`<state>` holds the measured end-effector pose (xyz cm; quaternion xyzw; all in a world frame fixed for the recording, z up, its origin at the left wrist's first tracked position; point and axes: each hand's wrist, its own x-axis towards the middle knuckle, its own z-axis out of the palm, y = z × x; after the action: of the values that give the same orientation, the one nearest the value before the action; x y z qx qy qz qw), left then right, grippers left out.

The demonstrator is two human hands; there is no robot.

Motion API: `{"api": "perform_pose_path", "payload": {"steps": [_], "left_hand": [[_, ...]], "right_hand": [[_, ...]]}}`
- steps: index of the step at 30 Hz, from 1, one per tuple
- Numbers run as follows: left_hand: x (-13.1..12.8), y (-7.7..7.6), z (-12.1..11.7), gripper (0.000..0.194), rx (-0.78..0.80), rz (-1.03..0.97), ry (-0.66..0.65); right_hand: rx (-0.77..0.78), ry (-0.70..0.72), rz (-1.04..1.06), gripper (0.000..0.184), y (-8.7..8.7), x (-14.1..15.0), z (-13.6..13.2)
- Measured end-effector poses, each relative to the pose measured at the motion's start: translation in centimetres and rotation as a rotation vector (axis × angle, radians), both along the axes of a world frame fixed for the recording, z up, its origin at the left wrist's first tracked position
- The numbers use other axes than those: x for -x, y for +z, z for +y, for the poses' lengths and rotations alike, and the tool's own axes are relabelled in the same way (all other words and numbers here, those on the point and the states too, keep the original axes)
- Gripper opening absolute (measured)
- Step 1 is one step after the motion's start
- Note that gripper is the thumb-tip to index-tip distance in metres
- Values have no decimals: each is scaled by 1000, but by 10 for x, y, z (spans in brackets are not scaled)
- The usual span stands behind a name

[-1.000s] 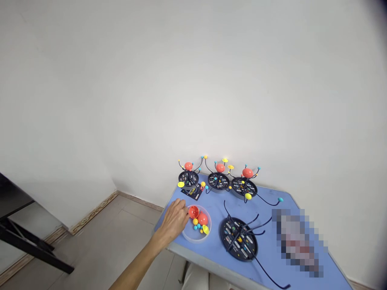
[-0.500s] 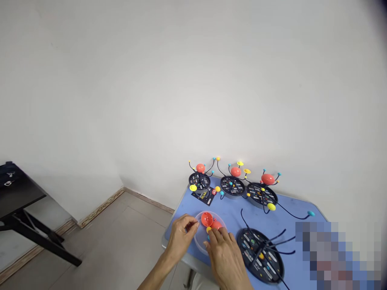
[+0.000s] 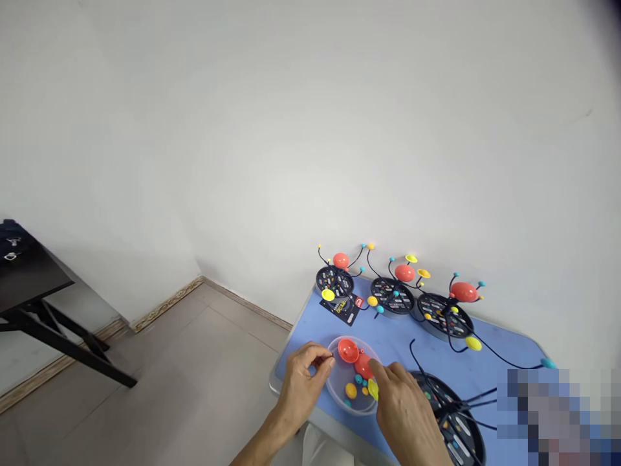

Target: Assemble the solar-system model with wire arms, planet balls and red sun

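Your left hand (image 3: pixel 303 391) was pinched shut, its hold unclear, beside the clear bowl (image 3: pixel 328 382) kept within reach; your right hand (image 3: pixel 402 414) reached in, open.

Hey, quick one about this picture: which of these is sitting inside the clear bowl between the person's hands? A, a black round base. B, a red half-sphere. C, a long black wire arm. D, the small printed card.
B. The red half-sphere sits inside the clear plastic bowl, between the left hand and the right hand.
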<state>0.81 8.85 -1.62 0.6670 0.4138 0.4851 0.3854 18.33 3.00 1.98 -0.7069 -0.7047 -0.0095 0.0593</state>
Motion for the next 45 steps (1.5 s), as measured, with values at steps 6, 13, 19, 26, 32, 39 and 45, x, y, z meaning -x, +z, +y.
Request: {"api": "perform_pose_path", "payload": {"steps": [6,13,19,26,32,39,45], "left_hand": [[-1,4,0,13,19,-26,-20],[-1,7,-1,13,21,-53,-14],[-1,6,-2,15,36,-44,-17],[0,4,-1,14,70,-59,-20],[2,4,-1,14,104,-65,-24],[-1,8,-1,14,42,-41,-28],[-1,6,-2,14,95,-35,-29]], "right_hand": [[68,5,0,50,6,11,7],[17,-35,-13,34,0,7,15],[134,-11,-40,35,-2,21,21],[72,-100,32,34,13,12,25],[127,-51,-45,43,20,8,20],[165,-4,-191,49,10,18,16],[167,-16,-187,28,14,26,23]]}}
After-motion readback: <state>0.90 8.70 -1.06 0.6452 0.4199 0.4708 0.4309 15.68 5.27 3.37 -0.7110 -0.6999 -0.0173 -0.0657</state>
